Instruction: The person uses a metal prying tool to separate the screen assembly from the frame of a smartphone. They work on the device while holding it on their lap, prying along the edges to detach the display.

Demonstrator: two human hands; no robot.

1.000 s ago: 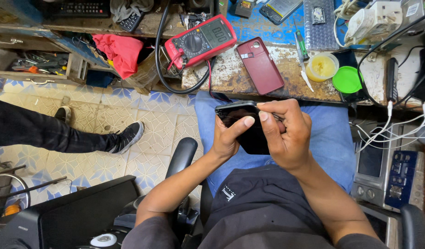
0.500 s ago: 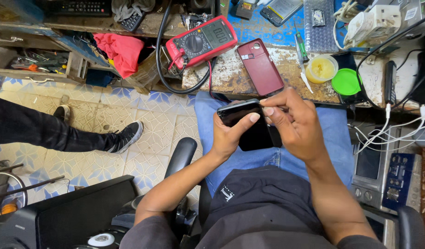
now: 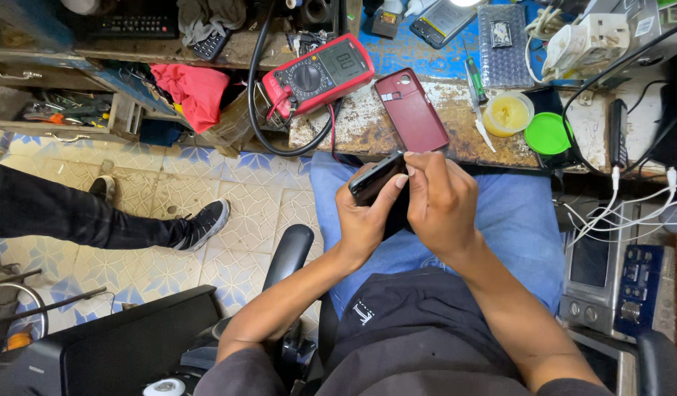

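A: The fingers (image 3: 386,192) of the left hand (image 3: 368,220) are wrapped round the lower edge of the black phone (image 3: 375,178), thumb along its side. It sits over the lap, just short of the desk (image 3: 368,132) edge.

B: And the right hand (image 3: 441,202)?

A: Closed over the phone's right end, fingertips pinching at its top edge, about one o'clock from the left hand. Both hands grip it.

B: How would it handle?

A: Light and stiff, I'd judge, but smooth and likely slippery, with glass that could crack if dropped. Best held by the long edges, as now, not by the faces.

B: What's around?

A: At nine o'clock, another person's black shoe (image 3: 205,224) on the tiled floor. At eleven, a red multimeter (image 3: 318,72). At twelve, a maroon back cover (image 3: 412,110) lying flat on the desk. At one to two, a yellow tub (image 3: 507,112) and green lid (image 3: 547,133).
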